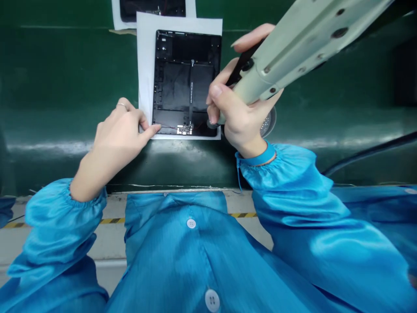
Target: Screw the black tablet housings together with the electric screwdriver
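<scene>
A black opened tablet chassis (182, 78) lies on a white sheet of paper (145, 56) on the green conveyor belt (65, 87). My left hand (120, 134) rests at the chassis's near left corner, fingers curled, fingertips pressing the paper and the frame's edge. My right hand (239, 108) is wrapped round a pale grey-green electric screwdriver (293, 48), whose tip points down at the near right corner of the chassis. A small circuit board (184, 129) sits along the chassis's near edge.
A second black chassis on paper (153, 11) lies farther up the belt. A round metal dish (269, 121) sits behind my right hand. A black cable (368, 152) runs across the belt at right. Yellow-black tape (110, 220) marks the bench edge.
</scene>
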### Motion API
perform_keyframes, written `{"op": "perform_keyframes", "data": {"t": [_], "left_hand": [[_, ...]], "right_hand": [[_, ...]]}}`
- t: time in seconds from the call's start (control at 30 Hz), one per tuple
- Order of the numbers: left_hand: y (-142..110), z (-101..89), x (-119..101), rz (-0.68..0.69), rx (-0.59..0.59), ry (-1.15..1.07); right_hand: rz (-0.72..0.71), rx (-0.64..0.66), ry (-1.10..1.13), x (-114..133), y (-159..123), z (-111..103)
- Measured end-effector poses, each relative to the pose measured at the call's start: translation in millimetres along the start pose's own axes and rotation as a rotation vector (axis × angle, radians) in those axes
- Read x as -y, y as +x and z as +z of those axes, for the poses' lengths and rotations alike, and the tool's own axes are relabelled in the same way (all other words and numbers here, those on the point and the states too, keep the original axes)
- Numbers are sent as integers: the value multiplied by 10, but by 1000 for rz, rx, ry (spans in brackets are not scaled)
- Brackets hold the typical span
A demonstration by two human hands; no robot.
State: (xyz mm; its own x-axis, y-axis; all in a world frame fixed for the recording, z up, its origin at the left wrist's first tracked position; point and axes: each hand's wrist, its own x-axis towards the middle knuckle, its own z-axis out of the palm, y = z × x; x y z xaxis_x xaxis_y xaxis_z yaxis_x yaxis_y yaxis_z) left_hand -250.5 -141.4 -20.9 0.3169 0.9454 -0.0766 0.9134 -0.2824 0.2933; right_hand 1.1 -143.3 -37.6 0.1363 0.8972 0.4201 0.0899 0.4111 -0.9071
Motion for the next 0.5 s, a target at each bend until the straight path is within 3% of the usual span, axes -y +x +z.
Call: {"op": "perform_keyframes", "data": {"t": [0.13, 0.23, 0.33, 0.4, 0.5], "left_hand": [[24, 82, -36, 94, -51, -174], [92, 183, 51, 26, -1, -543], [270, 243, 267, -79, -53, -774], [466, 168, 471, -139, -145, -739], [851, -159, 815, -223, -262, -583]], "right_hand": [[-39, 30, 108, -17, -35, -13], [-196, -63, 277, -20, -3, -84], [-272, -183, 331, -22, 34, -180], [-242, -186, 327, -17, 40, -229], [-190, -90, 334, -3, 21, -266]]}}
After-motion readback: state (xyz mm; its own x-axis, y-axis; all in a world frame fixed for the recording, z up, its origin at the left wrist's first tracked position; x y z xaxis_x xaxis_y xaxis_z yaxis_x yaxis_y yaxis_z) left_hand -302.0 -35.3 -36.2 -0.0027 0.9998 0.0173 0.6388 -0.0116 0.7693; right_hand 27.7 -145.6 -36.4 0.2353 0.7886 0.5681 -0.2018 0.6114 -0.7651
